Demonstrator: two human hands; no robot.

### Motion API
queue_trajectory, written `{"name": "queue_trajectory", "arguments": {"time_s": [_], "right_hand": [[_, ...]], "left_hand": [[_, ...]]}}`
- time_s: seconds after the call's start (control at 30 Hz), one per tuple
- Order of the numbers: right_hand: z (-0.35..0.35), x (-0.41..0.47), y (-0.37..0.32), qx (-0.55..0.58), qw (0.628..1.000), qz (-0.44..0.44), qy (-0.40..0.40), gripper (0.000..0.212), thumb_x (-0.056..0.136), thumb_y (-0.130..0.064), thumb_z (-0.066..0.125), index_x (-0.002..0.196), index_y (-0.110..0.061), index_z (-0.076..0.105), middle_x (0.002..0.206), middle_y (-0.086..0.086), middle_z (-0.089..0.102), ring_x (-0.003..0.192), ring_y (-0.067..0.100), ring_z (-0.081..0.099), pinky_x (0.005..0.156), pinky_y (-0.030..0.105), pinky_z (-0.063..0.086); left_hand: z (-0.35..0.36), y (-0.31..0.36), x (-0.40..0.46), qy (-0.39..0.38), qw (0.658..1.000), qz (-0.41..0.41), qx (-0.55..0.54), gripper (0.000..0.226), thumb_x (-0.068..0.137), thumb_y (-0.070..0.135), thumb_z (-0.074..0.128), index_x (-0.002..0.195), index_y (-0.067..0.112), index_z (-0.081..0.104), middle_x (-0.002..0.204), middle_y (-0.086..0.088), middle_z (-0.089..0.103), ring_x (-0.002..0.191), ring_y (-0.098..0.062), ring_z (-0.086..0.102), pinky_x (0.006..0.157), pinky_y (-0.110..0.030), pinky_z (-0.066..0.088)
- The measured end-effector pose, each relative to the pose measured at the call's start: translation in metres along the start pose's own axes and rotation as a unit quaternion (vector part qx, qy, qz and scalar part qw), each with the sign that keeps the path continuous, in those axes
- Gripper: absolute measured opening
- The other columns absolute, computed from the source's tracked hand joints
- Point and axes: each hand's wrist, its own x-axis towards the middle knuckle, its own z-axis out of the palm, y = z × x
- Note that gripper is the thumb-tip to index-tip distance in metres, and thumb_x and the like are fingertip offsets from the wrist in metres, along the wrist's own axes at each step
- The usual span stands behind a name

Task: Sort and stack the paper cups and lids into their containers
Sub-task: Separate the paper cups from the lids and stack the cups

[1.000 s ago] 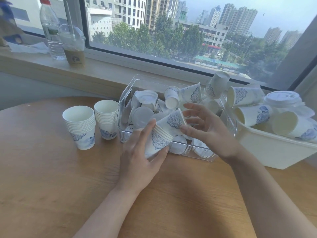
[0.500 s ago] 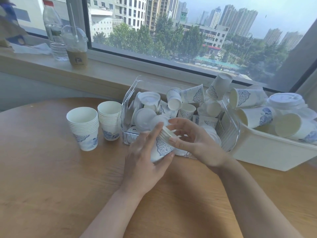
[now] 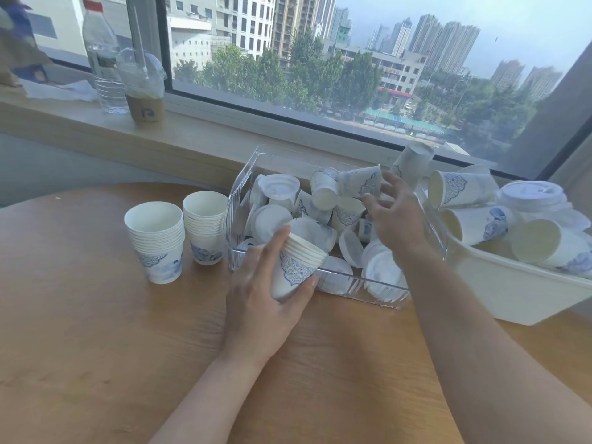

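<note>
My left hand [image 3: 256, 296] grips a small nested stack of white paper cups [image 3: 296, 267] with blue patterns, tilted, just in front of the clear plastic bin [image 3: 238, 200]. That bin holds a jumble of loose cups and white lids [image 3: 278, 187]. My right hand [image 3: 395, 216] hovers open above the bin's right half, fingers spread toward a lying cup [image 3: 362, 181], holding nothing. Two upright cup stacks [image 3: 155, 241] [image 3: 205, 227] stand on the table left of the bin. A white tub [image 3: 512, 283] at right holds more cups and lids.
The round wooden table [image 3: 96, 347] stretches toward me and to the left. On the window sill behind stand a water bottle [image 3: 104, 56], a domed iced drink cup [image 3: 144, 88] and some paper [image 3: 57, 89].
My right hand let go of the stack after pushing a cup onto it and lifted back over the bin. My left hand kept holding the stack near the bin's front.
</note>
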Motion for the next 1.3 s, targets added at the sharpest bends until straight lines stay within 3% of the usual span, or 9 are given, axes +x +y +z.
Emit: {"name": "queue_trajectory", "arguments": {"time_s": [0.07, 0.2, 0.33, 0.53, 0.67, 0.87, 1.0, 1.13, 1.3], "right_hand": [[0.003, 0.002, 0.002, 0.012, 1.000, 0.005, 0.017, 0.048, 0.101, -0.021, 0.069, 0.146, -0.024, 0.053, 0.120, -0.004, 0.069, 0.104, 0.018, 0.072, 0.093, 0.040, 0.061], [-0.003, -0.004, 0.002, 0.016, 0.996, -0.035, 0.081, 0.020, 0.099, -0.022, 0.071, 0.118, -0.027, 0.067, 0.093, -0.015, 0.072, 0.079, 0.001, 0.072, 0.074, 0.028, 0.063], [-0.013, -0.021, -0.005, 0.068, 0.993, -0.077, 0.065, 0.011, 0.098, -0.019, 0.073, 0.096, -0.031, 0.073, 0.087, -0.012, 0.077, 0.080, 0.011, 0.075, 0.064, 0.015, 0.054], [-0.024, -0.054, -0.012, 0.146, 0.980, -0.124, -0.047, 0.011, 0.099, -0.009, 0.071, 0.101, -0.018, 0.077, 0.093, 0.002, 0.078, 0.085, 0.014, 0.072, 0.076, 0.026, 0.060], [-0.023, -0.070, -0.010, 0.175, 0.965, -0.147, -0.125, 0.017, 0.100, -0.004, 0.068, 0.101, -0.019, 0.077, 0.091, -0.001, 0.075, 0.083, 0.012, 0.068, 0.077, 0.023, 0.057], [-0.016, -0.082, -0.008, 0.170, 0.960, -0.136, -0.175, 0.012, 0.100, -0.008, 0.068, 0.101, -0.015, 0.078, 0.088, -0.001, 0.073, 0.083, 0.012, 0.067, 0.078, 0.024, 0.056], [-0.008, -0.088, -0.004, 0.139, 0.963, -0.121, -0.198, 0.012, 0.102, -0.009, 0.066, 0.104, -0.011, 0.078, 0.095, 0.010, 0.075, 0.088, 0.014, 0.068, 0.080, 0.022, 0.055], [-0.004, -0.091, -0.003, 0.118, 0.961, -0.113, -0.223, 0.013, 0.101, -0.009, 0.067, 0.105, -0.010, 0.079, 0.098, 0.003, 0.077, 0.089, 0.009, 0.068, 0.085, 0.027, 0.058], [-0.002, -0.092, -0.003, 0.118, 0.953, -0.113, -0.256, 0.014, 0.101, -0.006, 0.066, 0.104, -0.005, 0.079, 0.090, -0.013, 0.077, 0.084, 0.000, 0.069, 0.081, 0.016, 0.052]], "left_hand": [[0.000, -0.001, 0.000, 0.000, 1.000, -0.002, 0.002, 0.077, 0.089, 0.059, 0.070, 0.158, 0.041, 0.040, 0.127, 0.017, 0.055, 0.117, -0.001, 0.053, 0.099, -0.032, 0.051], [0.000, 0.000, -0.001, -0.010, 1.000, -0.004, 0.000, 0.078, 0.088, 0.059, 0.069, 0.159, 0.040, 0.040, 0.125, 0.015, 0.055, 0.115, -0.003, 0.055, 0.098, -0.030, 0.049], [-0.001, 0.002, -0.001, -0.015, 1.000, -0.013, -0.004, 0.080, 0.088, 0.059, 0.070, 0.159, 0.037, 0.040, 0.127, 0.014, 0.056, 0.117, -0.006, 0.056, 0.099, -0.033, 0.051], [-0.003, 0.004, 0.000, -0.020, 0.999, -0.021, -0.013, 0.080, 0.087, 0.058, 0.071, 0.158, 0.037, 0.041, 0.126, 0.012, 0.058, 0.115, -0.011, 0.059, 0.095, -0.042, 0.055], [-0.001, 0.004, 0.001, -0.011, 1.000, -0.008, -0.005, 0.078, 0.087, 0.056, 0.072, 0.157, 0.031, 0.046, 0.124, 0.010, 0.059, 0.113, -0.008, 0.058, 0.093, -0.034, 0.053], [-0.001, 0.002, 0.000, -0.009, 1.000, -0.006, 0.002, 0.080, 0.087, 0.058, 0.072, 0.157, 0.033, 0.044, 0.127, 0.011, 0.059, 0.115, -0.009, 0.059, 0.093, -0.034, 0.054], [0.000, 0.002, 0.001, -0.008, 1.000, -0.007, 0.004, 0.080, 0.087, 0.058, 0.072, 0.157, 0.033, 0.043, 0.125, 0.009, 0.059, 0.114, -0.012, 0.060, 0.093, -0.037, 0.055], [0.000, 0.003, 0.001, -0.008, 1.000, -0.011, 0.001, 0.079, 0.086, 0.059, 0.071, 0.156, 0.032, 0.045, 0.125, 0.010, 0.060, 0.114, -0.012, 0.060, 0.095, -0.036, 0.054], [-0.002, 0.003, 0.001, -0.009, 1.000, -0.016, -0.003, 0.081, 0.086, 0.057, 0.072, 0.158, 0.035, 0.042, 0.127, 0.010, 0.061, 0.117, -0.012, 0.061, 0.097, -0.039, 0.055]]}}
